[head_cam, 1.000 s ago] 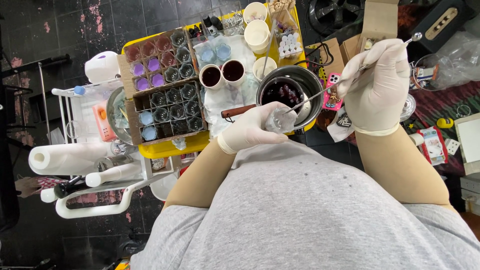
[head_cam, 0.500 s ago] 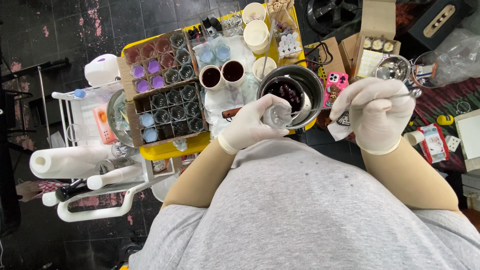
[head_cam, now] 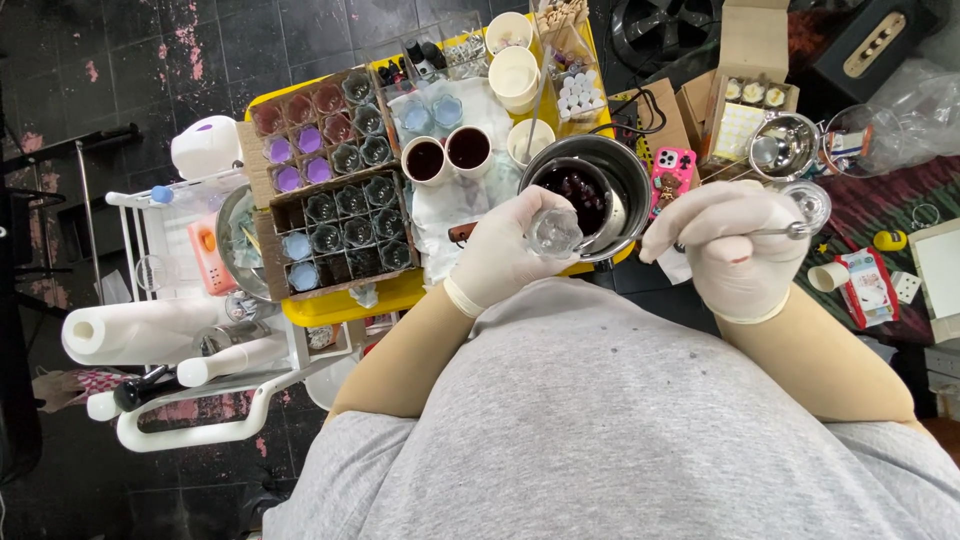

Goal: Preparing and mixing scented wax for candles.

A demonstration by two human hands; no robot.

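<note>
Looking down from the head camera: the gloved left hand (head_cam: pixel 500 255) has its fingers clamped around a small clear glass cup (head_cam: pixel 555 230), held just at the near rim of a metal pot (head_cam: pixel 625 175) that contains a dark red liquid. The gloved right hand (head_cam: pixel 735 245), to the right of the pot, has its fingers closed on the thin handle of a metal ladle (head_cam: pixel 805 205), whose round bowl points right, away from the pot. Both hands are raised above a yellow table (head_cam: pixel 340 305). Left of the pot stand two white cups (head_cam: pixel 448 155) filled with dark liquid, and further left a cardboard divider box (head_cam: pixel 335 200) holds rows of small glasses, some with purple or pale blue contents. At the far side stand cream paper cups (head_cam: pixel 515 70). A pink phone (head_cam: pixel 672 175) lies just right of the pot, and an open cardboard box (head_cam: pixel 750 90) sits further right. At the left edge a paper towel roll (head_cam: pixel 130 330) rests on a white cart (head_cam: pixel 190 430).
</note>
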